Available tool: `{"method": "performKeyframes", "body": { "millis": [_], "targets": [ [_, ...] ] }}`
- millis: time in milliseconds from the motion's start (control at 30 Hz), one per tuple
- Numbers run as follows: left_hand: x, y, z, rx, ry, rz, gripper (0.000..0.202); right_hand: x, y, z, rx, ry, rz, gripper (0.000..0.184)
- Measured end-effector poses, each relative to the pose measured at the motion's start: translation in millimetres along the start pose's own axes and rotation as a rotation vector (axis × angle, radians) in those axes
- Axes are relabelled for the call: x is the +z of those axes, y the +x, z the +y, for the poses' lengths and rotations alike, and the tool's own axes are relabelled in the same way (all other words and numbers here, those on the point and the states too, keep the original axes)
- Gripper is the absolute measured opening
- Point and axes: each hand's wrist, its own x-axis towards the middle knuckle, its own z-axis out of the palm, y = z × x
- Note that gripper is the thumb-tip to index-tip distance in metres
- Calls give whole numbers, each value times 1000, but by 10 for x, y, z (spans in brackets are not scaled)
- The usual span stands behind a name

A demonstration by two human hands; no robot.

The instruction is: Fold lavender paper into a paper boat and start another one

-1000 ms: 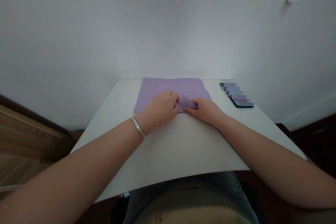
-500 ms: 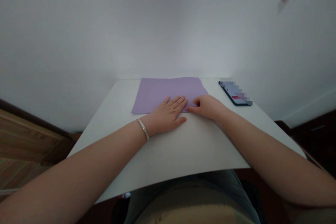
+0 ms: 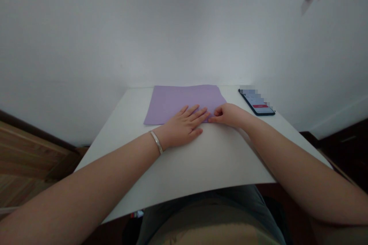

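Note:
A sheet of purple paper (image 3: 181,99) lies on the white table, its far edge close to the wall. Flat on its near edge rests my left hand (image 3: 186,126), fingers spread, thumb out over the bare tabletop. A silvery bracelet (image 3: 156,141) circles my left wrist. Just to the right, my right hand (image 3: 227,115) is closed at the paper's near right part, fingers curled and thumb along the near edge. The right corner of the paper is hidden behind this hand.
A phone (image 3: 257,103) with a lit, partly blurred screen lies at the right side of the white table (image 3: 218,160). The wall (image 3: 184,38) rises directly behind the table. Wooden furniture (image 3: 31,153) stands at the left.
My right hand has slid slightly right along the paper's near edge, away from the left fingertips. My left hand's fingers have spread a little wider; the paper has hardly moved.

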Motion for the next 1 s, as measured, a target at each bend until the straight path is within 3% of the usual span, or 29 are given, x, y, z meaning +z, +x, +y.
{"method": "performKeyframes", "body": {
  "millis": [233, 433, 800, 933, 1000],
  "targets": [
    [-21, 17, -31, 39, -14, -56, 59, 7, 21, 14, 18, -3, -25, 42],
    [25, 13, -55, 52, -17, -25, 59, -10, -2, 33, 17, 12, -24, 42],
    [16, 31, -36, 26, -13, -79, 60, -53, -11, 232, 5, 161, -119, 22],
    [56, 19, -56, 40, -6, -34, 60, -52, -29, 255, -63, 153, -124, 15],
    [78, 6, -68, 45, 0, 8, 60, -58, -53, 238, -105, 113, -66, 12]
  ]
}}
